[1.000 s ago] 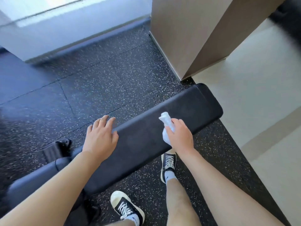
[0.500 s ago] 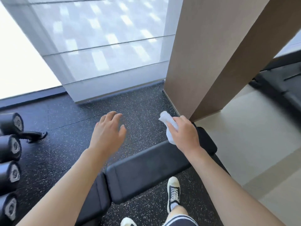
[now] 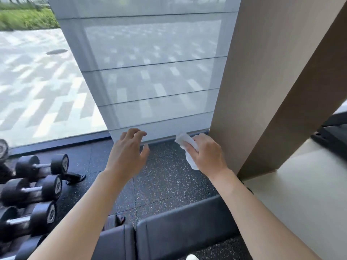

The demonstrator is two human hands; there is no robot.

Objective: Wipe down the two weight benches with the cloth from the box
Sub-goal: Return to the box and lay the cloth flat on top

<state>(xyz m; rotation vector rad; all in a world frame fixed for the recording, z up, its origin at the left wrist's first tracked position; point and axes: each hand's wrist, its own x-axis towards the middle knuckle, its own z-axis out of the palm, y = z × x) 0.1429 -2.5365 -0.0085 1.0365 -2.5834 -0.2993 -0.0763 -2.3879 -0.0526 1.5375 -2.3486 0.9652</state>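
Left hand: the left hand (image 3: pixel 126 154) is held in the air with fingers spread and slightly bent; nothing is gripped by it, and the speckled floor (image 3: pixel 165 177) is seen beneath it.
Cloth: a white cloth (image 3: pixel 188 148) is bunched in the right hand (image 3: pixel 207 154), one end sticking out above the fingers and the other hanging below the palm. It is held up off the bench, to the right of the left hand and well apart from it.
Right hand: its fingers are curled round the cloth; the hand is seen just beside the tan pillar (image 3: pixel 272 81).
Bench: one black padded bench (image 3: pixel 180 231) is seen low in the view, under both forearms and touched by neither hand. A seam divides a shorter pad on the left from a longer pad on the right.
Counts: two hands, one cloth, one bench and one pillar are seen. Four dumbbells (image 3: pixel 30 190) are seen in full on the rack at the left edge, with part of another above them. One window blind (image 3: pixel 150 72) is seen behind the hands.
Change: compared with half a second ago, the view is tilted higher, so more window and less bench are shown. The hands are seen further above the bench. The grip on the cloth is unchanged, and the left hand is still spread.
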